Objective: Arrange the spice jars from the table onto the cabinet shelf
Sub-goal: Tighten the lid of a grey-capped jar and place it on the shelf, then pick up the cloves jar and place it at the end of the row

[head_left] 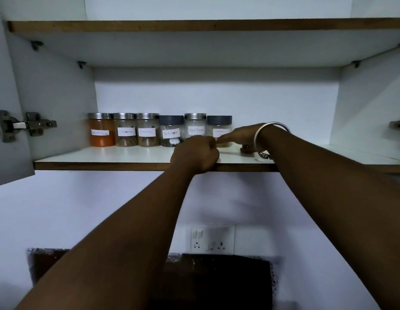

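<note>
Several labelled spice jars stand in a row at the back of the white cabinet shelf [105, 156]. From the left: an orange powder jar [102, 130], two silver-lidded jars of brown spice [125, 130] [147, 130], a dark-lidded black pepper jar [171, 128], a silver-lidded black pepper jar [195, 126] and a dark-lidded jar [219, 125] at the right end. My left hand [194, 154] is a fist at the shelf's front edge, holding nothing I can see. My right hand [238, 136], with a metal bangle, stretches its fingers leftward across the base of the right-end jar.
The open cabinet door [9, 130] with its hinge hangs at the left. An upper shelf [194, 25] runs above. The shelf right of the jars is bare. Below, a wall socket plate [212, 240] sits over a dark opening.
</note>
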`<act>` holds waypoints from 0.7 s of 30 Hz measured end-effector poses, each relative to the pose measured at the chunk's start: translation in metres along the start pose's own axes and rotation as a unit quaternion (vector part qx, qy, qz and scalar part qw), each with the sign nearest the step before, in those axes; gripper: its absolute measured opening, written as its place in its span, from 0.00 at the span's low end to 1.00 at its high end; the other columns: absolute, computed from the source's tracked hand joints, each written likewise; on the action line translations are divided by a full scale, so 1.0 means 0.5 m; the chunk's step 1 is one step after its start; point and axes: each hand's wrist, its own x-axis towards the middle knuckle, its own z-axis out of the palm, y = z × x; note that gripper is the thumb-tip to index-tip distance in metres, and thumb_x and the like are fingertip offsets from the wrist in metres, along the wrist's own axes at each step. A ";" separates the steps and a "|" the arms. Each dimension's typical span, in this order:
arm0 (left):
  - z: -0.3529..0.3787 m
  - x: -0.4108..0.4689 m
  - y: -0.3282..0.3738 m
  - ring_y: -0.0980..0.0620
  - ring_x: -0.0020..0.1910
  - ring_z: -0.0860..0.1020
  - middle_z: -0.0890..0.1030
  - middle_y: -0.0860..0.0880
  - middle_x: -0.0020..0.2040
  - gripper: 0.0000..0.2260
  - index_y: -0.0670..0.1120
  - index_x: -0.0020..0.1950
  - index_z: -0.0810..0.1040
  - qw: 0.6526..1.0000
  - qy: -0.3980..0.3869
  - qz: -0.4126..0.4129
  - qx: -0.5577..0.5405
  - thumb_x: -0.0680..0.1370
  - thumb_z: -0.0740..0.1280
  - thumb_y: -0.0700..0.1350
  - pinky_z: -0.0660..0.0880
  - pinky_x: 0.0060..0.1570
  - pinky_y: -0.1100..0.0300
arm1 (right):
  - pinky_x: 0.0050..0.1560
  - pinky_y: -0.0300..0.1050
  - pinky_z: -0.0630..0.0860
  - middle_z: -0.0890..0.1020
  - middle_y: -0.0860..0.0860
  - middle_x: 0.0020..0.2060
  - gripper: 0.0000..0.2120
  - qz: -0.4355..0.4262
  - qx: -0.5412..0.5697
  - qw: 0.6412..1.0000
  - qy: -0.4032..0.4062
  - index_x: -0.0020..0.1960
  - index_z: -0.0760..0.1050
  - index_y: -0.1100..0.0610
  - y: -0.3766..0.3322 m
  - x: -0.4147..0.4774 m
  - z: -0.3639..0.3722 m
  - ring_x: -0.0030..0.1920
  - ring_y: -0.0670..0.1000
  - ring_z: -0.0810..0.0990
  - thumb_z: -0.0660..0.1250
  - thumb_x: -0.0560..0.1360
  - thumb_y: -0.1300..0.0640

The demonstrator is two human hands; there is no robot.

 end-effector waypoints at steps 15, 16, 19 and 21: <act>0.066 -0.327 0.140 0.62 0.58 0.76 0.81 0.51 0.57 0.16 0.54 0.66 0.80 0.931 0.050 0.092 -0.349 0.83 0.58 0.55 0.71 0.58 0.68 | 0.63 0.55 0.75 0.87 0.49 0.51 0.13 -0.300 -0.105 0.920 0.228 0.56 0.83 0.53 0.156 -0.463 0.225 0.54 0.51 0.84 0.71 0.73 0.53; 0.097 -0.382 0.150 0.62 0.57 0.75 0.80 0.49 0.57 0.16 0.54 0.66 0.79 0.928 0.033 0.071 -0.365 0.83 0.58 0.55 0.69 0.57 0.71 | 0.57 0.50 0.77 0.87 0.49 0.47 0.11 -0.288 -0.069 0.929 0.223 0.53 0.84 0.53 0.190 -0.493 0.261 0.50 0.49 0.84 0.71 0.71 0.56; 0.194 -0.539 0.160 0.60 0.53 0.77 0.80 0.51 0.52 0.13 0.56 0.64 0.77 0.916 -0.032 0.026 -0.400 0.83 0.59 0.54 0.72 0.54 0.69 | 0.41 0.34 0.75 0.85 0.46 0.41 0.08 -0.210 -0.027 0.965 0.153 0.48 0.82 0.52 0.308 -0.564 0.362 0.42 0.43 0.82 0.71 0.69 0.58; 0.254 -0.631 0.156 0.64 0.52 0.79 0.82 0.58 0.51 0.10 0.57 0.61 0.76 0.898 -0.094 0.009 -0.430 0.83 0.60 0.55 0.73 0.52 0.70 | 0.38 0.25 0.68 0.85 0.50 0.41 0.09 -0.174 -0.048 0.979 0.092 0.51 0.83 0.55 0.383 -0.598 0.417 0.41 0.41 0.79 0.73 0.70 0.59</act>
